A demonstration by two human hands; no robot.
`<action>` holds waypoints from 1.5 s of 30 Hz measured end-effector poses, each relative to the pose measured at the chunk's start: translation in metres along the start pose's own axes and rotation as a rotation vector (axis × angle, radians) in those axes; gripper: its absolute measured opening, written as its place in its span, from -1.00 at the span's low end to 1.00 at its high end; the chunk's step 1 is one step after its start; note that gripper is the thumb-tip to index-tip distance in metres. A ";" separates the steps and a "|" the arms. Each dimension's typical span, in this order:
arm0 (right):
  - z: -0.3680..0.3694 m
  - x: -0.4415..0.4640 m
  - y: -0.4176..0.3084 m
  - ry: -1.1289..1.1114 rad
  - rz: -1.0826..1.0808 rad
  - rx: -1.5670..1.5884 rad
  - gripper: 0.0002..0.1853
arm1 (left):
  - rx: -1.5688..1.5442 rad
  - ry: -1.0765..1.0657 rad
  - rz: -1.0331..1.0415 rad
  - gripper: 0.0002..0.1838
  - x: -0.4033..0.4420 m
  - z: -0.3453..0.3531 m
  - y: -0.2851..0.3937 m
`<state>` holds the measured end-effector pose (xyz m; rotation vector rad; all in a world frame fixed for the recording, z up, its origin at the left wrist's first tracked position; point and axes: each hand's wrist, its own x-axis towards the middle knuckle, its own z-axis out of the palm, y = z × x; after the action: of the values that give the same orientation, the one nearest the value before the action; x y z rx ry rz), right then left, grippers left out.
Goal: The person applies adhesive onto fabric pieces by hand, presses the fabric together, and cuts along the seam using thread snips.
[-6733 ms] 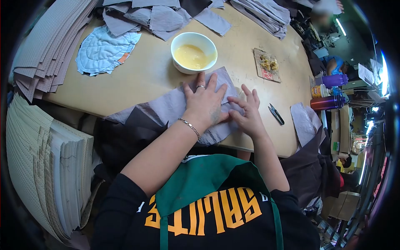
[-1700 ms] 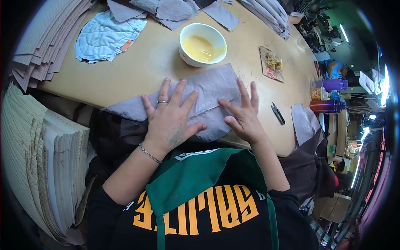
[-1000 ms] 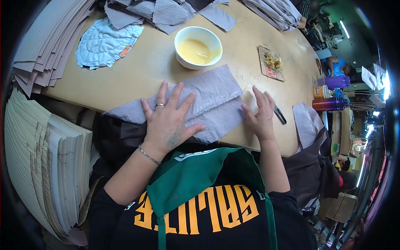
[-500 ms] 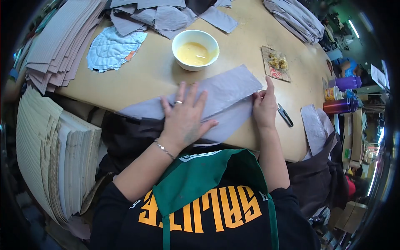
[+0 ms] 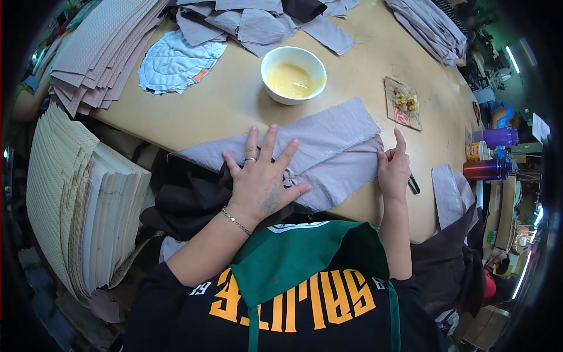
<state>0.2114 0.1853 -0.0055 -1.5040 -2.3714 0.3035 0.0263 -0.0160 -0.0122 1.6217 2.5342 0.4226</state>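
White bowl [image 5: 293, 101] stands beyond grey fabric [image 5: 340, 132]; right hand [image 5: 394, 173], fingers pinching its edge, half hides snips [image 5: 414, 185] — left hand [image 5: 261, 186] splays fingers wide; shirt lettering [image 5: 318, 303] reads "SALUTE".

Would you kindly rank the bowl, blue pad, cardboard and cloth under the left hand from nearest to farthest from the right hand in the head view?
1. Cloth, just left of the right hand.
2. Cardboard, straight ahead.
3. Bowl, ahead and left.
4. Blue pad, farthest left.

Softly bright tabletop [image 5: 229, 108], strong fisheye curvature, black corners.
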 end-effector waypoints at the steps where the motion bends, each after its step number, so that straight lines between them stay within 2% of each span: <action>1: -0.005 0.001 -0.005 -0.026 0.015 -0.026 -0.32 | -0.011 0.004 0.004 -0.14 0.000 0.001 -0.001; 4: -0.018 0.026 -0.030 0.229 -0.432 0.014 -0.45 | -0.051 0.005 0.005 -0.14 0.001 0.001 -0.003; 6: -0.032 0.039 -0.072 0.114 -0.556 0.025 -0.60 | -0.072 -0.003 0.005 -0.14 0.000 0.000 -0.004; 7: -0.033 0.045 -0.093 0.062 -0.628 0.007 -0.60 | -0.079 -0.006 0.005 -0.15 0.000 0.000 -0.004; 11: -0.012 0.091 -0.148 -0.261 -0.804 -0.146 -0.38 | -0.093 -0.003 0.007 -0.16 0.000 0.003 -0.004; 17: 0.008 0.119 -0.173 -0.392 -0.879 -0.396 -0.20 | -0.127 0.008 0.019 -0.17 0.000 0.008 -0.007; 23: -0.002 0.121 -0.172 -0.418 -0.891 -0.450 -0.20 | -0.130 0.002 0.026 -0.17 0.000 0.008 -0.008; 29: -0.023 0.115 -0.167 -0.299 -0.891 -0.378 -0.30 | -0.137 0.025 0.034 -0.17 0.000 0.008 -0.008; 32: -0.033 0.104 -0.152 -0.175 -0.917 -0.376 -0.43 | -0.134 0.026 0.033 -0.17 0.000 0.007 -0.008; 35: -0.044 0.086 -0.126 0.039 -0.871 -0.160 -0.57 | -0.119 0.029 0.029 -0.16 0.000 0.007 -0.007; 36: -0.042 0.071 -0.117 0.055 -0.838 -0.137 -0.69 | -0.123 0.027 0.026 -0.17 0.000 0.006 -0.007; 39: -0.025 0.013 -0.095 -0.156 -0.727 0.021 -0.71 | -0.129 0.022 0.022 -0.17 0.001 0.004 -0.007; 45: 0.008 -0.054 -0.095 -0.318 -0.696 0.101 -0.63 | -0.144 0.023 0.036 -0.19 0.000 0.004 -0.007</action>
<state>0.1506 0.0961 0.0111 -0.5434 -2.8887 0.5000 0.0213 -0.0179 -0.0181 1.6209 2.4307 0.6163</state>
